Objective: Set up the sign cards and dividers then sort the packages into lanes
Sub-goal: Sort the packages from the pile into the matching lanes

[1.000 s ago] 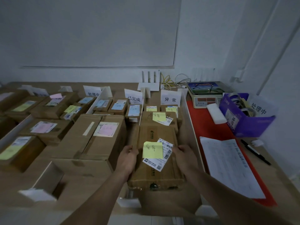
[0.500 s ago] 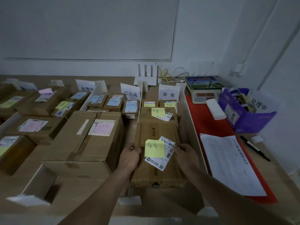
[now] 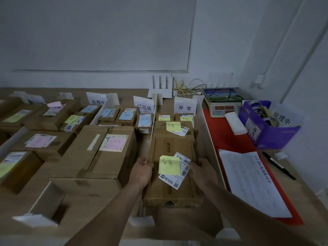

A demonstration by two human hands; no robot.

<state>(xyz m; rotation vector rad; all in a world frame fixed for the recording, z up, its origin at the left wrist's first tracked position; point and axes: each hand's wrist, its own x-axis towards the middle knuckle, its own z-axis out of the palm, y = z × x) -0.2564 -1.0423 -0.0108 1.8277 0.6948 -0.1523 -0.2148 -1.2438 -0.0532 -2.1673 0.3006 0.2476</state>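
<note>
At lower centre I see my left hand (image 3: 142, 172) and right hand (image 3: 204, 172) curled round the sides of a flat box (image 3: 173, 189), gripping it; a yellow note (image 3: 169, 165) sits on top. It lies in the right lane between white dividers (image 3: 153, 128). Beyond it, more boxes (image 3: 173, 132) fill that lane up to the 异常 card (image 3: 185, 107). At upper right, a purple bin (image 3: 276, 134) holds tape rolls.

Sign cards at lane heads: 处理中 (image 3: 98, 101), 已完成 (image 3: 144, 107), 异常 (image 3: 185, 108). 处理中 again on card (image 3: 281, 118) by purple box (image 3: 276, 135). Sticky notes: handwriting unclear.
</note>
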